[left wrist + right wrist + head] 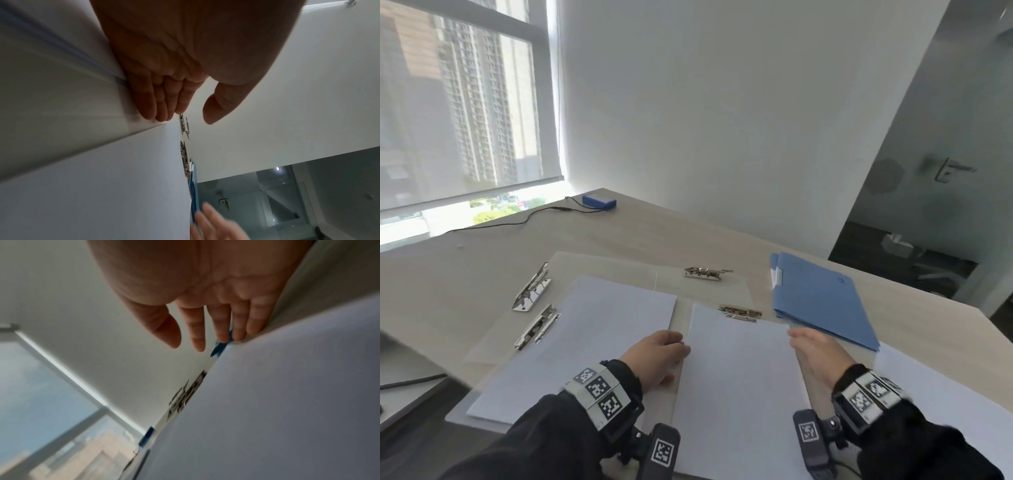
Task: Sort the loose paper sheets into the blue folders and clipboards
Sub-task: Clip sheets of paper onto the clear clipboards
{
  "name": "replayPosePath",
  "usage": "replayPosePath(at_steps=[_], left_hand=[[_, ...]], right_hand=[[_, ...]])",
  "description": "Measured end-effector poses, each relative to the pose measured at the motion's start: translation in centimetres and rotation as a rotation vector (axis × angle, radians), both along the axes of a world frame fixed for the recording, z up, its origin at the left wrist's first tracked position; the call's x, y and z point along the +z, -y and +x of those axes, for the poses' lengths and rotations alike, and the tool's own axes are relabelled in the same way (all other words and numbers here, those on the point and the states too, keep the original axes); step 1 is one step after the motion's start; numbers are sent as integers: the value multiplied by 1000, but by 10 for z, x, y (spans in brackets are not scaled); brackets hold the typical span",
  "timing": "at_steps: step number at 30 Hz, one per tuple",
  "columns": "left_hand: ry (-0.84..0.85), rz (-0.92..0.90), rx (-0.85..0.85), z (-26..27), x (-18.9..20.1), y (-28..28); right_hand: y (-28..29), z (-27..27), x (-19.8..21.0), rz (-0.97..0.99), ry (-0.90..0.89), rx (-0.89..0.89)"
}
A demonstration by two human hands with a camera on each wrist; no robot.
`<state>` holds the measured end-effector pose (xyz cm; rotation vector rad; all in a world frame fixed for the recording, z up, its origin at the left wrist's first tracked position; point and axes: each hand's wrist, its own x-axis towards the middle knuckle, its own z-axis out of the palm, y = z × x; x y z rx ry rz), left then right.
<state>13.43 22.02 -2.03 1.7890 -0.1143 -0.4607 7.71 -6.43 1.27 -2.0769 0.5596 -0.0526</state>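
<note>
Two white sheets lie on clear clipboards on the wooden table. The left sheet (592, 342) sits beside a metal clip (536, 329). The right sheet (739, 394) reaches up to another clip (739, 312). My left hand (671, 342) rests with straight fingers at that sheet's left edge; the left wrist view shows the left hand (176, 104) flat, fingers together. My right hand (804, 342) touches the sheet's right edge near its top corner, with the right hand (216, 331) straight-fingered and holding nothing. A stack of blue folders (822, 301) lies closed just beyond it.
Two more clipboard clips (532, 287) (707, 273) lie farther back. More loose white paper (935, 397) lies at the right near edge. A small blue box (599, 200) with a black cable sits at the far corner. The table drops off at the left.
</note>
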Motion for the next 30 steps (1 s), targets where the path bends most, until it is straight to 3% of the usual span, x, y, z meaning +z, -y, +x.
replayPosePath(at_steps=[6, 13, 15, 19, 24, 30], left_hand=[[-14, -25, 26, 3, -6, 0], [30, 37, 48, -4, -5, 6], [43, 54, 52, -7, -3, 7], [60, 58, 82, -14, 4, 7], [74, -143, 104, -31, 25, 14], [34, -403, -2, -70, 54, 34]], right_hand=[[11, -78, -9, 529, 73, -275], [-3, -110, -6, 804, 73, -347], [-9, -119, -4, 819, 4, -237], [-31, -136, -1, 663, -114, -42], [-30, -141, 13, 640, 69, 39], [-1, -155, 29, 715, 314, -23]])
